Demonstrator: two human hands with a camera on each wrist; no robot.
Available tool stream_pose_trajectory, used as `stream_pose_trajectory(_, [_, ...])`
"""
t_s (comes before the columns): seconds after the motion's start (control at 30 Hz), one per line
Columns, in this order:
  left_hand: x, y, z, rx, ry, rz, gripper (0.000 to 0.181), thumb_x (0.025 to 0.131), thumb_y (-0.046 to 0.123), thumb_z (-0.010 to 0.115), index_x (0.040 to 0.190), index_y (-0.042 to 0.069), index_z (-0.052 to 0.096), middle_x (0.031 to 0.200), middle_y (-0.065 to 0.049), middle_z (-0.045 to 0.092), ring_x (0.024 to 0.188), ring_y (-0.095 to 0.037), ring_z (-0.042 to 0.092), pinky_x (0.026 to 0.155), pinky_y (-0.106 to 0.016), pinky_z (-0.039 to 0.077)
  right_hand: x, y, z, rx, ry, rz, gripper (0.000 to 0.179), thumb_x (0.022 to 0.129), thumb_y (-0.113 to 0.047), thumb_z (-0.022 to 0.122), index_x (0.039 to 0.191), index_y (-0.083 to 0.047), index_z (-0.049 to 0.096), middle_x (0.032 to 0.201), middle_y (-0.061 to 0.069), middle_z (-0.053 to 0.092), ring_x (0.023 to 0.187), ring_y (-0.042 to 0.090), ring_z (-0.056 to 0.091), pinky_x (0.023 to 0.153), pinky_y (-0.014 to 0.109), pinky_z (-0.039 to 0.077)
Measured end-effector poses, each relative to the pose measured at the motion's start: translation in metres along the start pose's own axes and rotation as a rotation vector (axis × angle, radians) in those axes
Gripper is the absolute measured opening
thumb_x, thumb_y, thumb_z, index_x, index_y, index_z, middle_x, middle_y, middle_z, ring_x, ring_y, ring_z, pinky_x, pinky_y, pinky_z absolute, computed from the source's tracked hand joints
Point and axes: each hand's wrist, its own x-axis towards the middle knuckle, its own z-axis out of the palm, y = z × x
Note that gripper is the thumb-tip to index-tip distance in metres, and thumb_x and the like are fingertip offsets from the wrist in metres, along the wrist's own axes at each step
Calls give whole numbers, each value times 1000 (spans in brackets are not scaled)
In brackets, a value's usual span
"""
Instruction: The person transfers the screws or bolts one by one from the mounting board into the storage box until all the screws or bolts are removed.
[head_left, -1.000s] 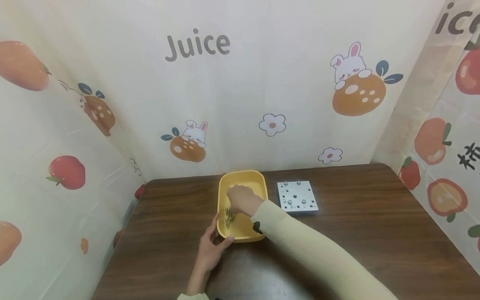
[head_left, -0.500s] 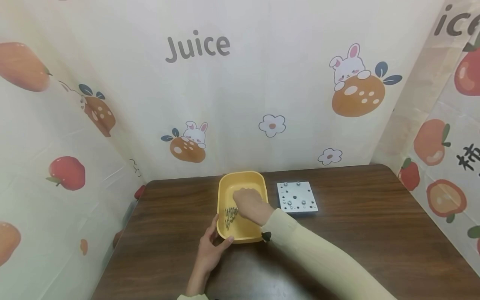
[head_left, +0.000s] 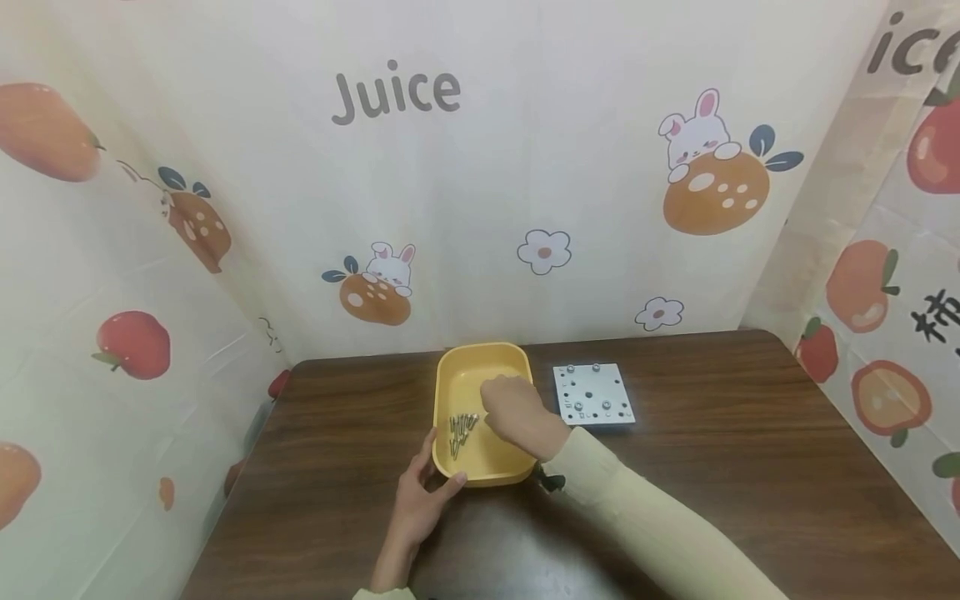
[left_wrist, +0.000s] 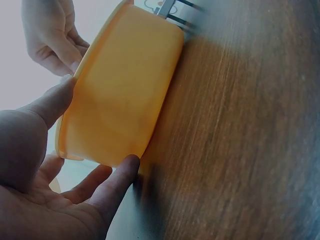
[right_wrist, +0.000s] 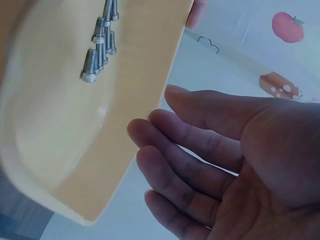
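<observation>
A yellow plastic tray (head_left: 486, 364) stands near the back edge of the table. My left hand (head_left: 422, 498) grips its near-left corner, thumb at the front side and fingers along the left side. Several metal socket-head screws (head_left: 459, 429) lie together in the left part of the tray; the right wrist view shows these screws (right_wrist: 98, 42) side by side, with threaded shanks and round heads. Over the tray's right side hovers my right hand (head_left: 521, 415), with nothing between its loosely bent fingers (right_wrist: 175, 165).
Right of the tray, a silver square plate (head_left: 600, 396) with holes carries several screws standing in it. The dark wood table (head_left: 720, 417) ends at a printed curtain (head_left: 465, 192) behind and at both sides.
My right hand has moved right and slightly toward me, away from the screws, so more of them show. The left hand stays at the tray's corner.
</observation>
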Motion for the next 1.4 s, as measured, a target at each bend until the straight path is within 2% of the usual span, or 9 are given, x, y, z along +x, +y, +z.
stream_pose_trajectory(0.17, [0,0,0,1,2,-7,93,88,22,88,166,19,38,161,-28,42,148,-50,41,124,-69,27,-5,8,0,35,53,-14,22,89,-10,80,76,-12,62,68,-1,57,63,18,54,60,32,53])
stream_pose_trajectory(0.3, [0,0,0,5,5,-9,94,87,23,88,166,18,38,161,-28,43,148,-49,42,125,-68,27,-10,16,-1,82,79,6,20,89,-10,79,76,-12,65,69,-1,59,64,19,54,60,31,51])
stream_pose_trajectory(0.53, [0,3,-1,1,9,-3,93,88,21,88,166,18,38,159,-28,45,147,-47,45,126,-68,25,-15,32,-1,113,179,-29,31,85,-4,78,63,-14,58,60,-3,52,57,17,47,52,28,40])
stream_pose_trajectory(0.6, [1,4,0,5,11,-1,92,88,20,88,166,17,38,158,-27,46,147,-47,45,125,-68,26,-16,35,-1,113,195,-29,24,85,-3,78,67,-11,65,64,-1,59,59,19,53,55,31,46])
stream_pose_trajectory(0.73, [1,4,0,6,10,9,93,88,21,88,166,16,38,158,-27,46,146,-48,45,125,-69,27,-20,42,0,131,192,6,2,88,-5,80,88,-6,78,85,6,75,76,25,69,70,38,61])
stream_pose_trajectory(0.8, [0,3,0,5,9,13,93,88,21,87,166,16,37,158,-28,46,146,-49,45,124,-70,26,-23,46,1,136,194,20,7,89,-6,81,96,-4,79,93,10,78,84,27,72,77,40,63])
stream_pose_trajectory(0.9, [0,1,0,2,8,6,93,87,21,87,166,17,37,160,-29,43,146,-50,44,125,-70,25,-26,51,2,147,196,44,7,90,-6,80,96,-4,79,92,9,77,84,26,70,77,40,63])
stream_pose_trajectory(1.13, [-1,1,0,5,5,-4,93,87,20,87,166,18,38,162,-30,39,148,-51,42,124,-71,24,-37,67,1,175,240,69,3,89,-7,80,91,-4,79,81,3,72,72,18,60,69,36,60])
stream_pose_trajectory(1.4, [-1,3,0,0,1,10,93,87,20,87,166,17,37,161,-30,41,147,-52,42,124,-72,25,-52,88,1,208,291,82,7,89,-7,82,95,-6,79,93,6,77,85,24,70,78,44,63])
